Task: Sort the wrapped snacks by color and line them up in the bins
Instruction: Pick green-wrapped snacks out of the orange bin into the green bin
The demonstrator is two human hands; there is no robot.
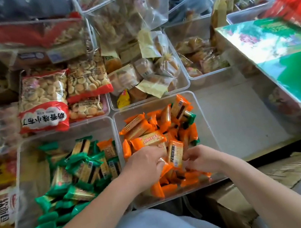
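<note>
Two clear bins sit side by side in front of me. The left bin (pixel 20 172) holds several green-wrapped snacks (pixel 81 169), with one orange-wrapped snack (pixel 108 148) among them near its right wall. The right bin (pixel 203 117) is heaped with orange-wrapped snacks (pixel 148 129); a green wrapper (pixel 190 117) shows at its far right. Both hands are down in the orange pile. My left hand (pixel 145 165) curls its fingers round orange packets. My right hand (pixel 201 158) pinches packets beside an upright orange snack (pixel 175 153) between the two hands.
Behind the bins stand more clear bins with bags of small round biscuits (pixel 44 98) and wrapped pastries (pixel 143 72). An empty clear bin (pixel 243 115) lies to the right, a green shiny box (pixel 284 58) tilted over it. A cardboard box (pixel 272 177) is at lower right.
</note>
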